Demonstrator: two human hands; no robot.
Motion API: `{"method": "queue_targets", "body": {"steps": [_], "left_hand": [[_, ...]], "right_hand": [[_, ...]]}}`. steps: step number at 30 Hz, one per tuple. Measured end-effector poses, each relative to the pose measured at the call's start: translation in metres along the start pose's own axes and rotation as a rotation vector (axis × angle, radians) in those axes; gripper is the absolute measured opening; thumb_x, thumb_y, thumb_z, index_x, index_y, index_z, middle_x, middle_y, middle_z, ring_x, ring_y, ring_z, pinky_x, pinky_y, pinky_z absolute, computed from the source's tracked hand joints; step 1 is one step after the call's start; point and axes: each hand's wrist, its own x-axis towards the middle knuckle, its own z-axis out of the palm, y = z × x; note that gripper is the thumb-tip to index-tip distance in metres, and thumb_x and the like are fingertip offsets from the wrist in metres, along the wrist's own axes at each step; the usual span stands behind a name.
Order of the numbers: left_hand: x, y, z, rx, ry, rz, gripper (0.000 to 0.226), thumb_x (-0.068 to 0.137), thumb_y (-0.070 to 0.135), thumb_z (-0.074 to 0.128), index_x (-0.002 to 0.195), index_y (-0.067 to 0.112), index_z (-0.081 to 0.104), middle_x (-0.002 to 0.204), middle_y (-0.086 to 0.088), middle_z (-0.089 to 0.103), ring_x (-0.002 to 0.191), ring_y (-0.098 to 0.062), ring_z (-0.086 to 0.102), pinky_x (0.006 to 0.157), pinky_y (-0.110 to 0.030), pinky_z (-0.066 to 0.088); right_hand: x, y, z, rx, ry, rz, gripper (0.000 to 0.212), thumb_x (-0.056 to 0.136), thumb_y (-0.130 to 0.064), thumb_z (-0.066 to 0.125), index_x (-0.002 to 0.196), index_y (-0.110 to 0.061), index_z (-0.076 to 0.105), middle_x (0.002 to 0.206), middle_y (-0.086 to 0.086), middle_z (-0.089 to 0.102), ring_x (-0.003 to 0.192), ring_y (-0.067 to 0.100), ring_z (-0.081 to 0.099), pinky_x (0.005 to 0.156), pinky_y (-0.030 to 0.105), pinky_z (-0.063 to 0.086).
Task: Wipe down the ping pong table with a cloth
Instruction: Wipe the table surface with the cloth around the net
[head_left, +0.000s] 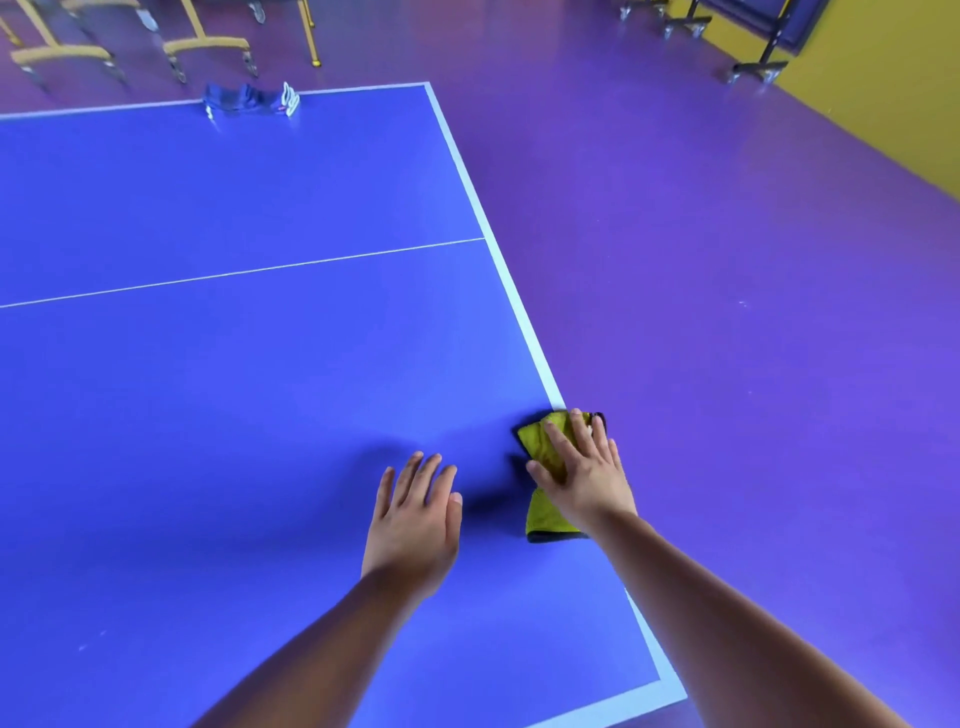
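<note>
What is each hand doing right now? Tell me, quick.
Left hand: open, fingers straight, holding nothing, over the table.
Right hand: open, straight fingers pressing the yellow cloth at the table's edge.

Yellow cloth (545, 452), blue white-lined table (234, 389)

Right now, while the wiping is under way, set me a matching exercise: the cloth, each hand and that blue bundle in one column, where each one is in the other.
Things:
1. cloth
2. left hand
3. right hand
4. blue bundle

Places:
A. at the far edge of the table
B. over bare tabletop, holding nothing
C. spread flat on top of the cloth
D. on the white border at the table's right edge

Pairs: 1-D, 2-B, 3-C, 4-A
</note>
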Motion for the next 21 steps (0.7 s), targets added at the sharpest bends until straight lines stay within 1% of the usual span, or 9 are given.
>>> {"method": "queue_targets", "body": {"steps": [2, 3, 5, 7, 9, 13, 15, 17, 21], "left_hand": [[-0.005, -0.006, 0.005, 0.005, -0.017, -0.004, 0.049, 0.101, 0.033, 0.028, 0.131, 0.014, 0.062, 0.143, -0.005, 0.057, 0.141, -0.027, 0.045, 0.117, -0.049, 0.025], [-0.011, -0.009, 0.008, 0.007, -0.027, -0.005, 0.049, 0.101, 0.033, 0.029, 0.132, 0.014, 0.061, 0.144, -0.005, 0.055, 0.142, -0.027, 0.043, 0.117, -0.050, 0.026], [-0.024, -0.012, 0.010, 0.006, -0.046, -0.005, 0.049, 0.101, 0.032, 0.030, 0.133, 0.014, 0.061, 0.146, -0.005, 0.054, 0.142, -0.027, 0.042, 0.117, -0.051, 0.025], [-0.037, -0.015, 0.009, 0.005, -0.065, 0.001, 0.048, 0.101, 0.032, 0.031, 0.133, 0.014, 0.061, 0.146, -0.005, 0.054, 0.142, -0.027, 0.042, 0.117, -0.050, 0.023], [-0.049, -0.020, 0.007, 0.002, -0.085, -0.011, 0.048, 0.100, 0.031, 0.031, 0.133, 0.014, 0.062, 0.146, -0.005, 0.053, 0.142, -0.027, 0.043, 0.116, -0.049, 0.023], [-0.070, -0.038, 0.004, 0.002, -0.112, -0.021, 0.049, 0.100, 0.031, 0.032, 0.135, 0.014, 0.061, 0.149, -0.005, 0.051, 0.143, -0.026, 0.042, 0.115, -0.049, 0.024], [-0.078, -0.052, 0.000, -0.014, -0.106, -0.021, 0.049, 0.100, 0.031, 0.031, 0.137, 0.015, 0.059, 0.150, -0.004, 0.049, 0.144, -0.026, 0.040, 0.116, -0.050, 0.023], [-0.087, -0.071, -0.007, -0.026, -0.099, -0.037, 0.049, 0.100, 0.031, 0.031, 0.138, 0.015, 0.058, 0.151, -0.004, 0.049, 0.145, -0.027, 0.039, 0.116, -0.050, 0.023], [-0.117, -0.119, -0.025, -0.030, -0.084, -0.065, 0.049, 0.100, 0.031, 0.033, 0.137, 0.014, 0.059, 0.150, -0.005, 0.050, 0.144, -0.027, 0.041, 0.116, -0.051, 0.024]], "right_hand": [[-0.004, 0.000, 0.015, -0.001, 0.074, -0.014, 0.066, 0.093, -0.062, 0.035, 0.155, -0.040, 0.030, 0.167, -0.002, 0.017, 0.154, 0.029, 0.011, 0.121, 0.047, 0.025], [-0.010, 0.002, 0.020, 0.012, 0.112, 0.000, 0.063, 0.093, -0.056, 0.039, 0.154, -0.038, 0.035, 0.165, -0.001, 0.023, 0.152, 0.031, 0.019, 0.116, 0.047, 0.033], [-0.026, 0.009, 0.027, 0.018, 0.171, -0.021, 0.059, 0.094, -0.046, 0.043, 0.151, -0.034, 0.041, 0.162, 0.001, 0.033, 0.149, 0.033, 0.028, 0.111, 0.047, 0.039], [-0.044, 0.014, 0.030, -0.018, 0.196, -0.065, 0.058, 0.094, -0.043, 0.040, 0.150, -0.030, 0.044, 0.159, 0.004, 0.037, 0.148, 0.035, 0.030, 0.113, 0.048, 0.038], [-0.056, 0.012, 0.033, -0.067, 0.182, -0.082, 0.058, 0.095, -0.041, 0.036, 0.151, -0.027, 0.044, 0.159, 0.006, 0.037, 0.148, 0.036, 0.031, 0.116, 0.049, 0.034], [-0.066, -0.010, 0.043, -0.062, 0.215, 0.024, 0.058, 0.094, -0.040, 0.035, 0.148, -0.025, 0.048, 0.155, 0.011, 0.043, 0.143, 0.038, 0.037, 0.117, 0.050, 0.030], [-0.070, -0.028, 0.051, -0.061, 0.226, 0.050, 0.058, 0.094, -0.040, 0.035, 0.148, -0.025, 0.049, 0.155, 0.012, 0.043, 0.141, 0.039, 0.040, 0.117, 0.049, 0.028], [-0.079, -0.054, 0.064, -0.070, 0.216, 0.029, 0.057, 0.094, -0.040, 0.036, 0.148, -0.025, 0.049, 0.155, 0.011, 0.043, 0.140, 0.039, 0.040, 0.117, 0.049, 0.027], [-0.100, -0.122, 0.094, -0.077, 0.209, 0.011, 0.057, 0.093, -0.039, 0.037, 0.147, -0.023, 0.051, 0.153, 0.013, 0.045, 0.138, 0.041, 0.043, 0.116, 0.050, 0.029]]}}
